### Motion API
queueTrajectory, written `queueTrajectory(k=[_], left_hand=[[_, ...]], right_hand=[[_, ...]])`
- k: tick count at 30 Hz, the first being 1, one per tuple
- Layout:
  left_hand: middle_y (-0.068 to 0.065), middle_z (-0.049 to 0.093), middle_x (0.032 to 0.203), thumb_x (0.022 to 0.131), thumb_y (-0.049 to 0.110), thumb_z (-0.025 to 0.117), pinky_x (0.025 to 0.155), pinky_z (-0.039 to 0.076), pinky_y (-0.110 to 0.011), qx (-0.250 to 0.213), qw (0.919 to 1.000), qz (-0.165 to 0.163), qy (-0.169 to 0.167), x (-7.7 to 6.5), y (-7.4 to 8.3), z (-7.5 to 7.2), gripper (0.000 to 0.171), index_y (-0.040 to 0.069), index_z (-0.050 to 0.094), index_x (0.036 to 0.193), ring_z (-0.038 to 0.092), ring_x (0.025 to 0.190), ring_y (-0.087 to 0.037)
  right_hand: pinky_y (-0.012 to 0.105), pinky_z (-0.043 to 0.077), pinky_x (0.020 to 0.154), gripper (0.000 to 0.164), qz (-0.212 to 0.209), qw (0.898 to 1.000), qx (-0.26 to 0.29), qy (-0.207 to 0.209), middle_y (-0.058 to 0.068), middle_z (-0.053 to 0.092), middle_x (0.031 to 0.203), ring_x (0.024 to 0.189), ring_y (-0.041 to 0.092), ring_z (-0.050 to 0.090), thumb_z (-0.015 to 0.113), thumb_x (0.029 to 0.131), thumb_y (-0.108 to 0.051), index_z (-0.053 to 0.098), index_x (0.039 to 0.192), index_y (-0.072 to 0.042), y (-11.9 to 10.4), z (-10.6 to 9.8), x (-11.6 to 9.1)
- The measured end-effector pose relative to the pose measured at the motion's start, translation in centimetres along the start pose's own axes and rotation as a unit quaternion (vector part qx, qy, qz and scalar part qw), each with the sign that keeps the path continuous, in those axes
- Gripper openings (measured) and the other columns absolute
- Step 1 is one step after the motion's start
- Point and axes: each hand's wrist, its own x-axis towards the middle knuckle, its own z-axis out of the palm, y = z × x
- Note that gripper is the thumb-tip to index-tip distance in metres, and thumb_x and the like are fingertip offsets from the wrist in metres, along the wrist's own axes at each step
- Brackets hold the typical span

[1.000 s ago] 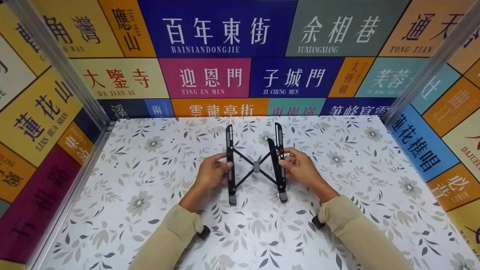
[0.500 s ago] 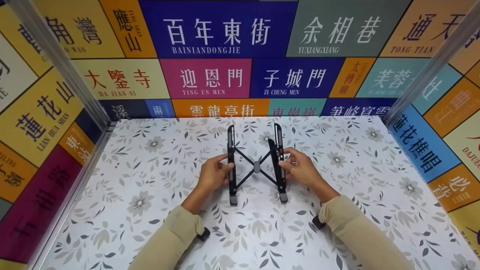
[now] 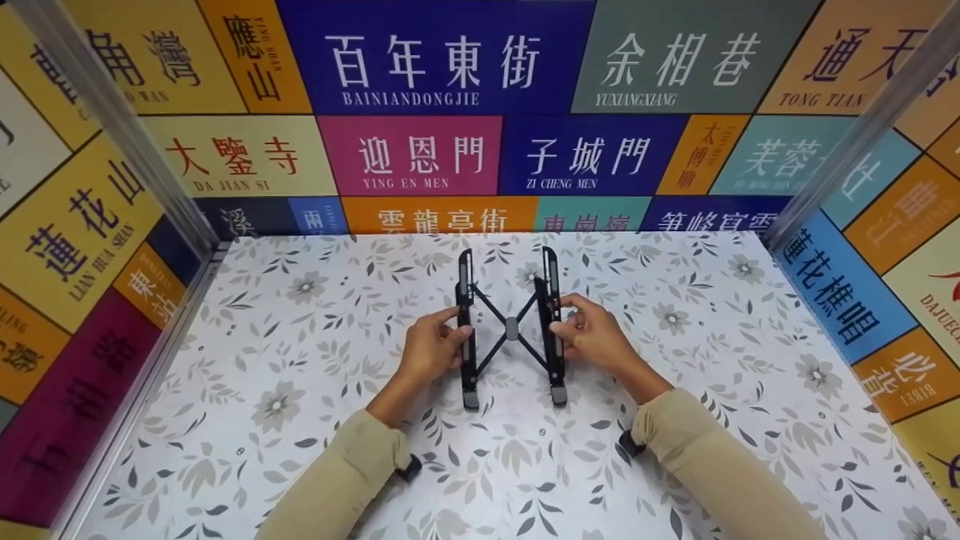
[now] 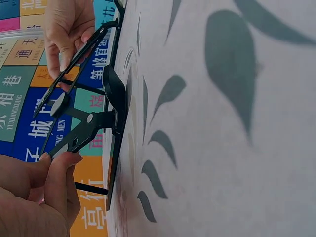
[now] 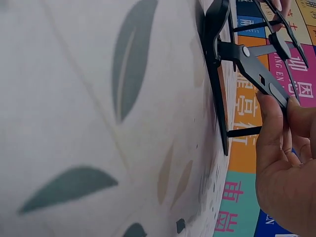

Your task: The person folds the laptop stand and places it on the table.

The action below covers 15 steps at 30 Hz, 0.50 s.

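A black folding laptop stand (image 3: 512,328) stands on the table, its two long side rails joined by crossed bars with a grey hub. My left hand (image 3: 431,346) pinches the left rail between thumb and fingers. On the other side, my right hand (image 3: 600,337) pinches the right rail the same way. In the left wrist view, the stand (image 4: 81,133) is partly raised, its upper rail sloping above the base rail, with the left hand (image 4: 39,197) at the sloping end. The right wrist view has the right hand (image 5: 284,168) gripping the matching upper rail of the stand (image 5: 254,66).
The table (image 3: 315,465) has a white cover with grey leaves and flowers. Panels printed with coloured signs (image 3: 442,56) enclose its back and sides, with clear corner posts (image 3: 862,112). Dark bands (image 3: 409,466) sit at both cuffs.
The two rails have drawn closer together, the left one shifting right and the right one shifting left. The crossed bars stand narrower. Both hands keep their hold.
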Motion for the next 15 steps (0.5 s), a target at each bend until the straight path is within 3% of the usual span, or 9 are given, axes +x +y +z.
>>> queueTrajectory(k=[10, 15], left_hand=[[-0.013, 0.072, 0.077, 0.097, 0.017, 0.072, 0.042, 0.047, -0.021, 0.003, 0.9999, 0.011, -0.011, 0.0, 0.5, 1.0, 0.05, 0.011, 0.059, 0.144, 0.054, 0.044, -0.008], [-0.01, 0.072, 0.075, 0.097, 0.018, 0.072, 0.043, 0.046, -0.021, 0.007, 0.9997, 0.018, -0.012, 0.0, 0.6, 1.7, 0.051, 0.008, 0.058, 0.145, 0.054, 0.044, -0.008]], right_hand=[[0.038, 0.063, 0.061, 0.035, -0.002, 1.0, -0.02, -0.006, 0.009, 0.067, 0.077, 0.062, 0.024, 0.069, 0.069, 0.098, -0.015, 0.059, 0.131, -0.009, -0.6, 1.1, 0.0], [0.042, 0.063, 0.062, 0.034, -0.001, 1.0, -0.011, -0.012, 0.012, 0.067, 0.08, 0.063, 0.03, 0.071, 0.069, 0.098, -0.016, 0.059, 0.131, -0.009, -0.9, 2.0, 0.0]])
